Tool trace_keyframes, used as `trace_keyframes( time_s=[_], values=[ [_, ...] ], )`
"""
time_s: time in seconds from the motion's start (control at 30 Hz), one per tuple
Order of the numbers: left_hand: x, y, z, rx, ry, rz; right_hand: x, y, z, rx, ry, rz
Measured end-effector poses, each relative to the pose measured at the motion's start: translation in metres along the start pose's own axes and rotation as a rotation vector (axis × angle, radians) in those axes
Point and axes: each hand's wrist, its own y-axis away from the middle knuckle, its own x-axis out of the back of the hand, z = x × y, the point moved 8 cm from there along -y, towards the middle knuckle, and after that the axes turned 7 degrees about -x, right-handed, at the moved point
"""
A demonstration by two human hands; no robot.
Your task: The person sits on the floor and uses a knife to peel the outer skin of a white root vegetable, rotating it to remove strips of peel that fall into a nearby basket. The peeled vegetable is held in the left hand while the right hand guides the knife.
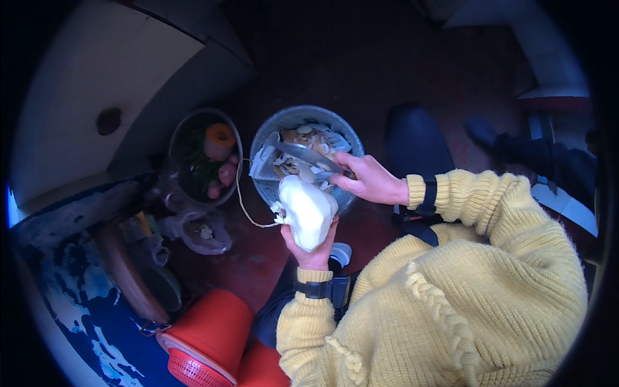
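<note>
My left hand (314,253) grips a large white peeled vegetable (306,209) from below and holds it upright over the near rim of a grey bin (267,132). My right hand (371,179) grips a knife (303,155) whose flat blade points left above the bin, just beyond the vegetable's top. Pale peelings and scraps (316,138) fill the bin. Both arms wear yellow knitted sleeves with a dark band at each wrist.
A dark pot (184,129) left of the bin holds an orange vegetable (220,137) and pinkish roots (225,174). A clear plastic bag (203,233) lies below it. A red basket (206,335) stands near my knee. A white cupboard (97,84) is at the upper left.
</note>
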Motion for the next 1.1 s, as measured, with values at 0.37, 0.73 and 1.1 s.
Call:
trace_keyframes(
  time_s=[0.37, 0.73, 1.1],
  values=[
    [0.026, -0.003, 0.003, -0.035, -0.345, 0.097, -0.024, -0.008, 0.030, -0.258, -0.376, -0.245],
    [-0.009, 0.010, 0.019, -0.011, -1.010, -0.023, -0.020, -0.010, 0.035, -0.221, -0.012, -0.152],
    [-0.045, 0.013, 0.020, -0.132, -1.010, -0.039, -0.022, -0.007, 0.001, -0.145, 0.268, -0.051]
  ],
)
